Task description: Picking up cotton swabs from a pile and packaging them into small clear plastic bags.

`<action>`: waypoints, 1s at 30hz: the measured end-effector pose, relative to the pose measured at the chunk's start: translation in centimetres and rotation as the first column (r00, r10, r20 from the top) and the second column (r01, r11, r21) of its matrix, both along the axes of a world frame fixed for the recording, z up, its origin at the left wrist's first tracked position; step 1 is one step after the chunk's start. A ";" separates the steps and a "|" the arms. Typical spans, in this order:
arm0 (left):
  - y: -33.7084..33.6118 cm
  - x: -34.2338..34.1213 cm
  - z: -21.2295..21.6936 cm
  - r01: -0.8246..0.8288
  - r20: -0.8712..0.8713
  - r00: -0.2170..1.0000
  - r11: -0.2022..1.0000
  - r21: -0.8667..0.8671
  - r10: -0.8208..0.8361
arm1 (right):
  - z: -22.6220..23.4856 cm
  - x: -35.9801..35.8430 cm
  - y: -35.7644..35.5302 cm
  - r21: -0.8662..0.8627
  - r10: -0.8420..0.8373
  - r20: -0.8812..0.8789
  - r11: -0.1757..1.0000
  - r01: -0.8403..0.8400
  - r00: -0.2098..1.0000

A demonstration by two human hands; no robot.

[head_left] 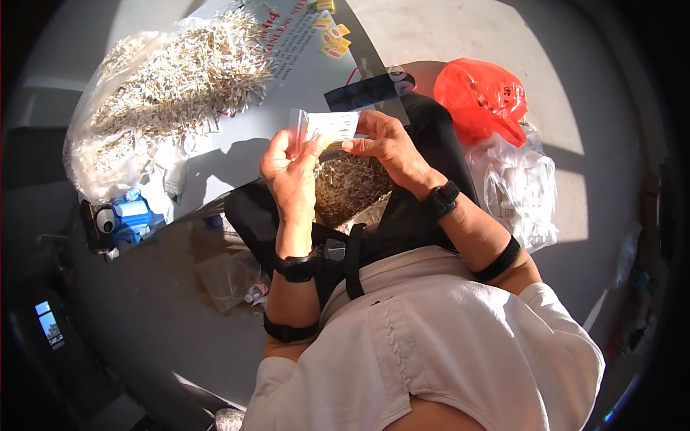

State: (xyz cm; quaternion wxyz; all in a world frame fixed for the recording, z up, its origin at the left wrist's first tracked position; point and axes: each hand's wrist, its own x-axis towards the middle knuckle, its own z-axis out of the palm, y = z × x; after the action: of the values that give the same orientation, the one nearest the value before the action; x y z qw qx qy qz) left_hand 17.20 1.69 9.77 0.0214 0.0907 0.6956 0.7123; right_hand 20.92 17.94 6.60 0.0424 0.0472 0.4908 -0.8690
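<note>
Between my two hands, above my lap, is a small clear plastic bag (338, 123) with a row of thin pale sticks showing inside. My left hand (289, 172) pinches its left side, thumb in front. At the other end my right hand (392, 147) grips the bag with thumb and fingers. Below them a container's worth of loose short pale-and-brown sticks (348, 190) rests at my lap; its walls are mostly hidden. A far larger heap of similar sticks (194, 79) spills from a big clear bag (80, 154) on the grey table at the left.
Small yellow-and-white cards (333, 42) lie at the table's far edge. On the right are a red plastic bag (474, 97) and a clear bag of white things (521, 187). A blue-and-white object (133, 214) sits at the table's near left corner. A plastic bottle (256, 292) lies below.
</note>
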 end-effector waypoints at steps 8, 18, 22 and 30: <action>-0.2 0.4 3.2 -0.040 -0.486 0.825 0.829 -0.559 -0.288 | 5.6 -0.2 1.8 0.691 0.183 -0.501 0.674 0.263 0.846; -1.7 0.6 4.4 0.171 -0.397 0.864 0.922 -0.347 -0.310 | 6.2 0.5 1.6 0.515 0.103 -0.473 0.838 0.179 0.875; -1.4 0.6 4.9 0.165 -0.408 0.853 0.909 -0.382 -0.326 | 6.6 0.7 1.8 0.579 0.153 -0.484 0.795 0.183 0.862; -1.1 0.6 4.6 0.174 -0.344 0.893 0.928 -0.330 -0.289 | 6.7 0.5 1.6 0.624 0.175 -0.537 0.741 0.248 0.826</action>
State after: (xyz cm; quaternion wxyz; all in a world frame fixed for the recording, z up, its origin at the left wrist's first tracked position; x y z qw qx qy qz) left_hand 17.77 0.63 14.38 -0.0175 0.3081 0.7670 0.5626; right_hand 21.42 19.51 13.28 -0.1420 -0.1888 0.7581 -0.6078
